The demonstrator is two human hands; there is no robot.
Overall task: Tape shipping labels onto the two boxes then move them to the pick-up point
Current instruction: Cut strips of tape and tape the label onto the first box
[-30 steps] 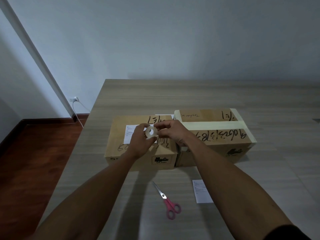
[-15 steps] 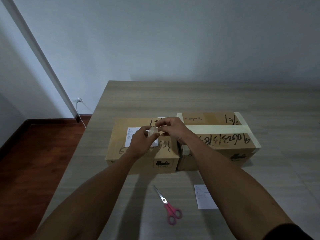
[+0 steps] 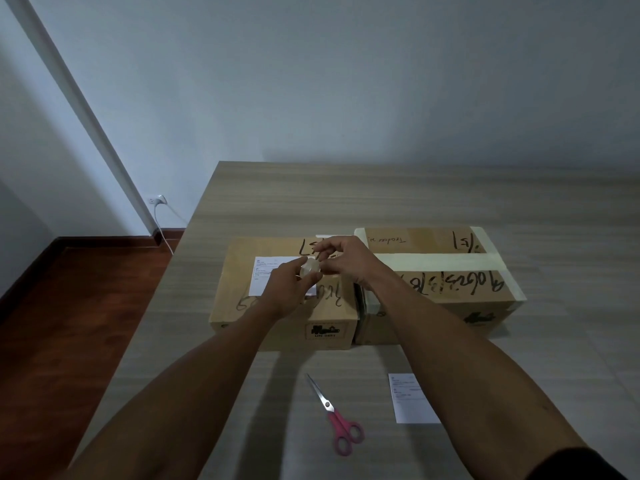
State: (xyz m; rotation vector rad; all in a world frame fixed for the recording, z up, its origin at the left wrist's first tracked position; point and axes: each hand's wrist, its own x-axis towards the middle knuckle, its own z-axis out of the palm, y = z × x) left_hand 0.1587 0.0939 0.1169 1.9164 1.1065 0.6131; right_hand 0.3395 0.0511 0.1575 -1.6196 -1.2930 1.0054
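Peel the tape end over the left box; label sits loose under your hands.
Left hand [image 3: 284, 292] grip closed round the tape roll [image 3: 310, 267] above the label [image 3: 268, 277] on the left box [image 3: 242, 306]; right hand [image 3: 341, 259] pinches at the roll's edge; hold the roll steady, draw a strip long enough to overlap label and cardboard; scissors [image 3: 337, 419] and second label [image 3: 412, 398] wait on the table [image 3: 346, 195]; right box [image 3: 450, 289] unlabelled.
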